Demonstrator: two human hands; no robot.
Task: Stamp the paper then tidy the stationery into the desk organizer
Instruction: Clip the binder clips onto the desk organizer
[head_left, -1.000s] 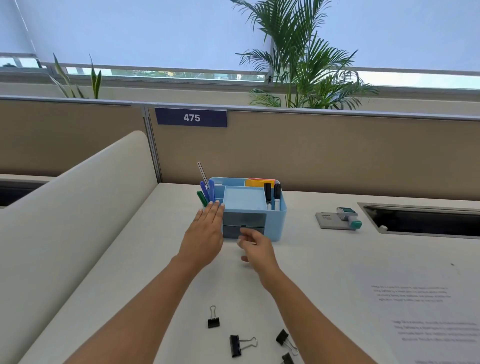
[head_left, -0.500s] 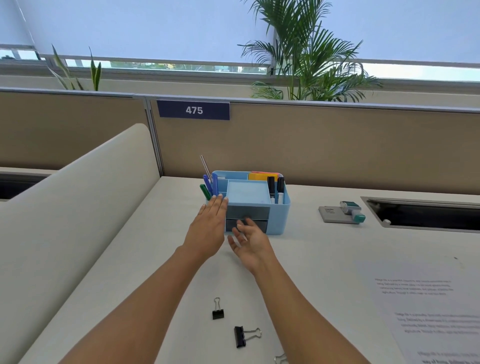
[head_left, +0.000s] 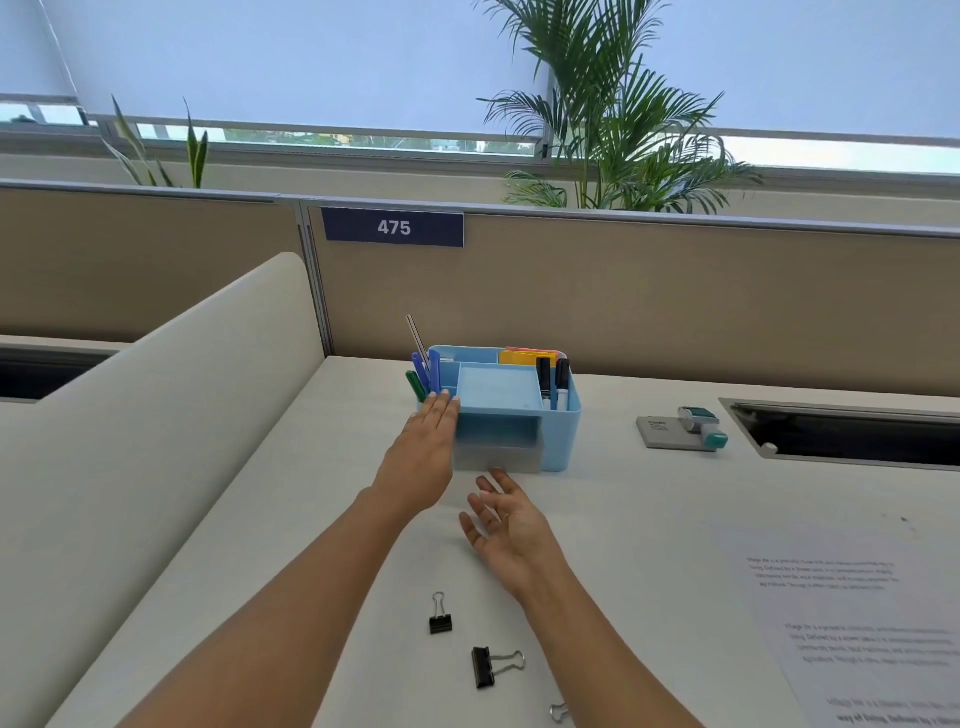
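While the flat left hand (head_left: 423, 460) presses the smooth blue plastic desk organizer (head_left: 558, 426), fingers together, the right hand (head_left: 506, 525) lies empty, fingers spread, just before its seemingly translucent drawer (head_left: 496, 454).

A tan partition (head_left: 675, 301) bearing a "475" sign (head_left: 393, 227) backs the white desk (head_left: 649, 499). Behind it, a palm (head_left: 608, 119) stands before bright, blind-covered windows (head_left: 311, 57).

Right hand (head_left: 506, 525): withdrawn from the drawer (head_left: 496, 457) front of the desk organizer (head_left: 561, 431), now palm-up, open, lower centre of frame. Drawer: now pulled out slightly.
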